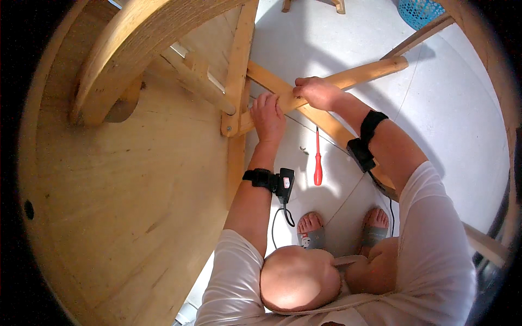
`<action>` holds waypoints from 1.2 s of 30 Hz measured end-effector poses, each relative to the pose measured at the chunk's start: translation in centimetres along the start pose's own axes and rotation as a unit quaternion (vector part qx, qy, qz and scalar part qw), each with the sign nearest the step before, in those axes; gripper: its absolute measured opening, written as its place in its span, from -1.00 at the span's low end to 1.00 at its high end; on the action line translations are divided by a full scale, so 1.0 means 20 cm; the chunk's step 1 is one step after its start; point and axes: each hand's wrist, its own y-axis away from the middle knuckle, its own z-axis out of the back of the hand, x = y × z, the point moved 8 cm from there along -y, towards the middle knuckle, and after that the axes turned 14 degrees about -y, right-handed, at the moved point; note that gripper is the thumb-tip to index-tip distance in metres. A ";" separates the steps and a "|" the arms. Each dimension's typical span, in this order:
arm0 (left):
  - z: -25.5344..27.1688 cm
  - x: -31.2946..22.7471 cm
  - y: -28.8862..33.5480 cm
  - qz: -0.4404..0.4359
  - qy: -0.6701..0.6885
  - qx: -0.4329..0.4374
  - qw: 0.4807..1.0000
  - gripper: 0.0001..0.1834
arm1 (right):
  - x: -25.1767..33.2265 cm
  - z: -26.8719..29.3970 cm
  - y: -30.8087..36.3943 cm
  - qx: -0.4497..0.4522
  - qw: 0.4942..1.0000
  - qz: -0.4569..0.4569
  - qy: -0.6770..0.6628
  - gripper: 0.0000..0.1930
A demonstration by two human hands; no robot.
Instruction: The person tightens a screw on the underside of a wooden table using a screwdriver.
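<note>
Two wooden bars cross in front of me, apparently the folding legs of a tipped wooden table. My left hand [268,117] is wrapped round the bar [370,71] that slopes up to the right, just left of the crossing. At the crossing, my right hand [318,93] has its fingertips pinched together near a small dark spot on the wood. Whether a small part lies between those fingers is hidden. The other bar [333,128] runs beneath toward the lower right. Below the hands, a red-handled screwdriver [318,169] lies on the floor, its tip pointing away from me.
A large wooden tabletop [136,185] stands along my left, with a curved wooden piece [136,43] at its upper part. Small bits [304,150] lie beside the screwdriver on the pale tiled floor [451,119]. A blue basket [420,13] sits at the far right.
</note>
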 end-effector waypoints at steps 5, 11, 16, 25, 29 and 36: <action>0.00 0.00 0.00 0.002 -0.003 0.003 1.000 -0.75 | 0.02 0.02 -0.01 -0.018 0.999 0.016 0.022 -0.85; -0.01 0.02 0.00 0.002 0.008 0.002 1.000 -0.76 | -0.01 0.00 -0.03 -0.066 0.998 -0.005 0.000 -0.85; -0.01 -0.01 -0.01 -0.002 0.008 0.004 1.000 -0.77 | -0.07 -0.02 -0.02 -0.111 0.994 -0.011 0.001 -0.88; -0.01 0.01 0.01 0.012 -0.011 -0.002 1.000 -0.75 | -0.08 0.02 -0.01 -0.126 0.986 -0.037 -0.104 -0.88; 0.00 -0.01 0.01 0.006 -0.016 -0.011 1.000 -0.73 | -0.22 0.09 0.03 -0.144 0.960 -0.114 -0.210 -0.80; 0.00 -0.03 0.01 -0.026 0.055 -0.042 0.997 -0.72 | -0.45 0.01 0.16 -0.159 0.799 -0.220 -0.536 -0.74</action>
